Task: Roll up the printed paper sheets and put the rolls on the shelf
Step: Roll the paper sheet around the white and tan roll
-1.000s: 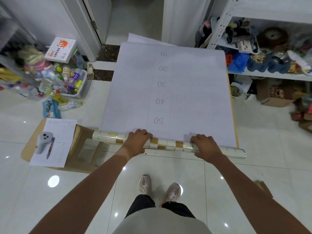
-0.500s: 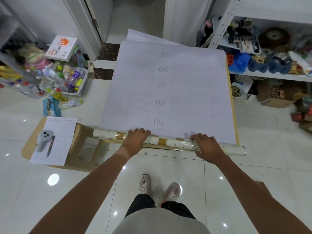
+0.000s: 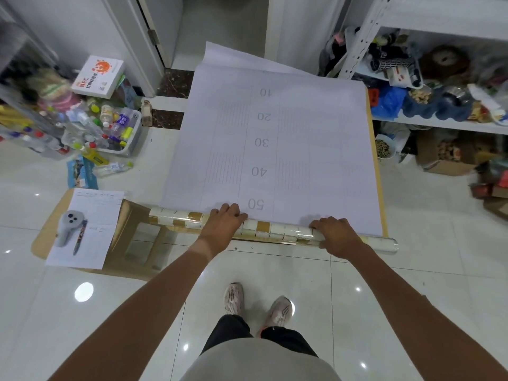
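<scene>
Both hands are gripping the checkered roll at the tabletop's near edge, left hand toward 9 o'clock, right hand toward 3, barely advancing over the last second; the printed sheet is lying mostly unrolled toward 12, so rolling is just starting and the shelf is waiting at 2
</scene>
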